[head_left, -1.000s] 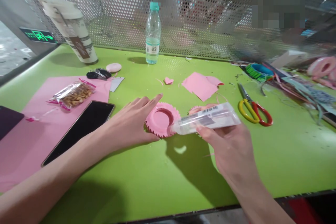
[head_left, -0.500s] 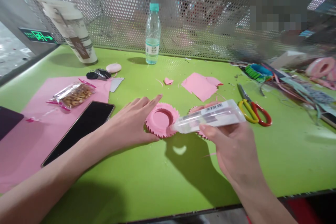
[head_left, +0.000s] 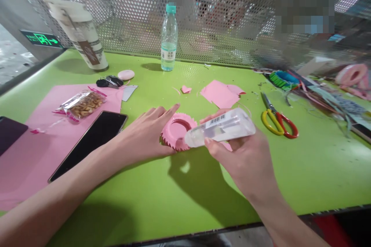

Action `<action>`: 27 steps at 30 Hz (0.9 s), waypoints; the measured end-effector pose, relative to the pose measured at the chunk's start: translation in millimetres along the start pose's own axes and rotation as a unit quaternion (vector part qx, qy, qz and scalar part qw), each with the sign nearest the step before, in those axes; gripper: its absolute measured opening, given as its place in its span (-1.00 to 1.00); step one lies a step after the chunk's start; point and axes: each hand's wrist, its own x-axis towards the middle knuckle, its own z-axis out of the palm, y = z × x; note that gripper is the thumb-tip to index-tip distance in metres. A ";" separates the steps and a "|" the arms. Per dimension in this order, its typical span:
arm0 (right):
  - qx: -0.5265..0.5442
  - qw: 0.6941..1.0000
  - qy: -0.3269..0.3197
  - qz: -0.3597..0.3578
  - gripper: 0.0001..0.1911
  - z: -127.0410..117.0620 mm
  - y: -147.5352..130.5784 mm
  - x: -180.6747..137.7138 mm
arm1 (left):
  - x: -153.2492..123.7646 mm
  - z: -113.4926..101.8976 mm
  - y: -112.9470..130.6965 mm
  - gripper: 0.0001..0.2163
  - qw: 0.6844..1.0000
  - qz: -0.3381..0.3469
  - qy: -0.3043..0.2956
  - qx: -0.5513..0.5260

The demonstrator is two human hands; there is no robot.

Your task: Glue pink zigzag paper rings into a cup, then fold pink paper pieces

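my round pink ring (head_left: 177, 128) lay flat in front of me, with pointy teeth on its edge. i held my see-through bottle (head_left: 222, 126) tilted, its tip by the ring's right side.

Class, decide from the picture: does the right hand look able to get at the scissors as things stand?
Probably yes, once its grip is freed: the right hand holds a barcoded clear bottle. The scissors lie ahead to its right on the green table, nothing visibly covering them.
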 end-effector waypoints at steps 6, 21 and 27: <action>0.025 0.999 0.040 0.000 -0.75 -12.4 5.2 6.3 | -1.9 -2.6 1.9 0.03 1.000 0.000 -0.006 -0.012; 0.393 0.886 -0.034 0.243 -0.72 2.9 -3.6 20.2 | -11.7 -29.5 14.9 -0.38 0.959 0.100 0.188 -0.187; 0.487 0.796 -0.146 0.329 -0.69 51.9 -33.5 1.2 | -22.5 -28.2 32.4 -0.74 0.888 0.045 0.260 -0.377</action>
